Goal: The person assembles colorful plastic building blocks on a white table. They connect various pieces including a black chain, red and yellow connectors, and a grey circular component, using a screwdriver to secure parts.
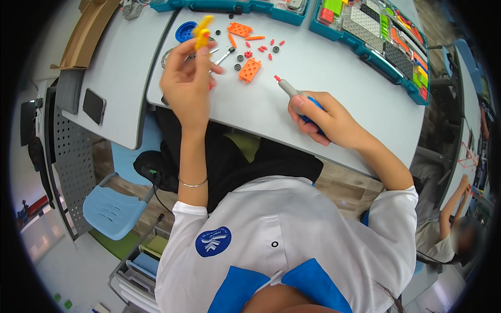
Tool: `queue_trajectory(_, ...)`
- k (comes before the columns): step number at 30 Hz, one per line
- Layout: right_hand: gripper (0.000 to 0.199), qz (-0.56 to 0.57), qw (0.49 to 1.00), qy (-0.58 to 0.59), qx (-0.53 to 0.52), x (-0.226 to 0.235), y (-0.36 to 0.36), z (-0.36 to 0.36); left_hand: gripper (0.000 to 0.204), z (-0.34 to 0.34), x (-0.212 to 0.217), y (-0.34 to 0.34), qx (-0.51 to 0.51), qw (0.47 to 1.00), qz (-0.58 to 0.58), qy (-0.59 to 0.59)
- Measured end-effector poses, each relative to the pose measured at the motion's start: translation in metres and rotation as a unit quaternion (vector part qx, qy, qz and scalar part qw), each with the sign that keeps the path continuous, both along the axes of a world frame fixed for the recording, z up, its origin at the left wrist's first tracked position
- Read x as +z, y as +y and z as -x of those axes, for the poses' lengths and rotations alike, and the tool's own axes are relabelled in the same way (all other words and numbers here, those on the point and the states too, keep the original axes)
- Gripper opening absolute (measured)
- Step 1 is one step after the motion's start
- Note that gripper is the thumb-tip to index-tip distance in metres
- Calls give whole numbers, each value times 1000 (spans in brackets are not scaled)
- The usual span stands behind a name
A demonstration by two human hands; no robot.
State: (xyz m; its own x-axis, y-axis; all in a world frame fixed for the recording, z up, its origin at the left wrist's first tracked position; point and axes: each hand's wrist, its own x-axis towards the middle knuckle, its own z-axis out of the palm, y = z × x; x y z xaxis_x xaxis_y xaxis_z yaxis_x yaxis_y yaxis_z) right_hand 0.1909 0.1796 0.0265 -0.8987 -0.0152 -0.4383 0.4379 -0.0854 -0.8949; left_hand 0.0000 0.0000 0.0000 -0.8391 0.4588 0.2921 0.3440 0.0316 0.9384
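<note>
Blue collar (235, 287) nearest, the left grip (187, 81) pinches a yellow piece (202, 32) by the table (334, 65)'s left edge, while the right grip (323, 117), wrapped round a grey-and-blue tool (288, 89), points its red tip (277, 77) far-leftward, toward that piece.

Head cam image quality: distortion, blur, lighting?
Head view: strong fisheye, the white table's edges bow and the corners go black; head view: the left hand and its yellow piece look slightly soft, possibly motion, while the nearer orange plate reads crisper; head view: tabletop brightly lit, shadows faint.
</note>
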Motion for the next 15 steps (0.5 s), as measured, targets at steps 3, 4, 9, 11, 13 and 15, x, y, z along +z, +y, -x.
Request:
queue_trajectory(3,48,-6,1000,-3,-1,3,4,2,31,-27,11,9,-108,972,-76,-192)
queue_trajectory(4,48,-10,1000,-12,-2,4,3,0,30,-34,10,13,-133,955,-94,-248)
queue_trajectory(9,47,-12,1000,-22,6,-3,4,-2,28,-46,-1,20,-231,931,-75,-273)
queue_trajectory(11,46,-21,999,-23,21,-8,5,-2,23,-47,-4,21,-247,929,-58,-271)
queue_trajectory(13,46,-9,999,-20,24,-10,4,-1,17,-42,-6,18,-254,931,-36,-258)
queue_trajectory(15,45,7,999,-14,30,-12,3,1,14,-36,-6,15,-258,933,-19,-250)
